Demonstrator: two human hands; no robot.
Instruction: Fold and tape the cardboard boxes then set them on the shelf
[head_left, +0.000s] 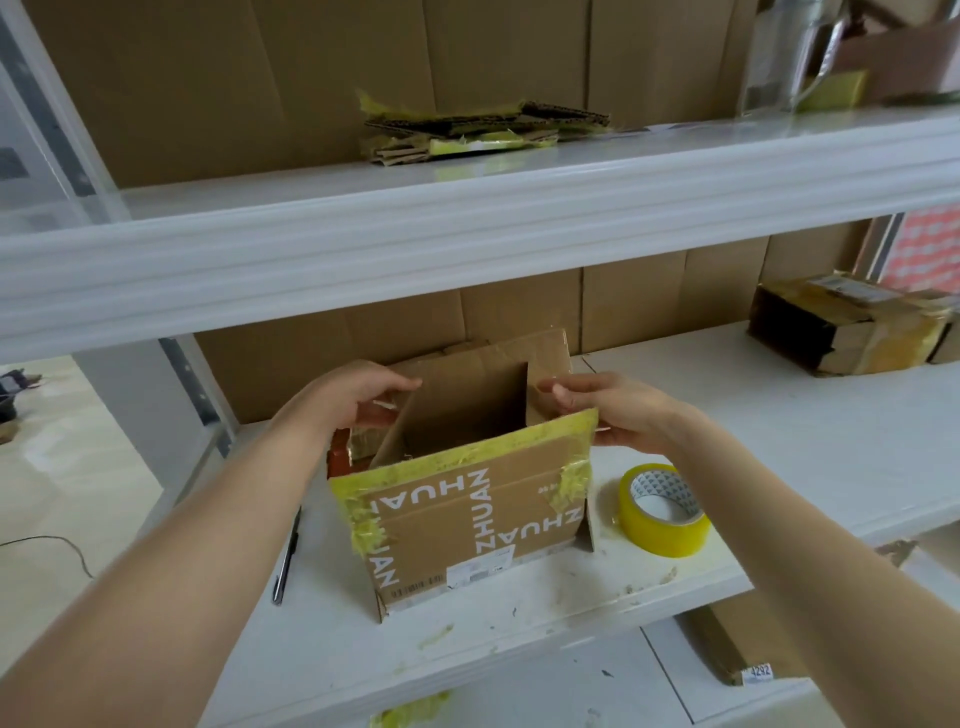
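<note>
Folding: my left hand (363, 397) and right hand (618, 410) each grip a flap of the box (467, 514).
Next: close flaps, then tape roll (662, 512).

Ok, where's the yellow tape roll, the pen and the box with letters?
yellow tape roll (655, 535): head view, its yellow outer side.
pen (287, 558): head view, middle of its dark barrel.
box (467, 519): head view, front panel with the letters.
</note>
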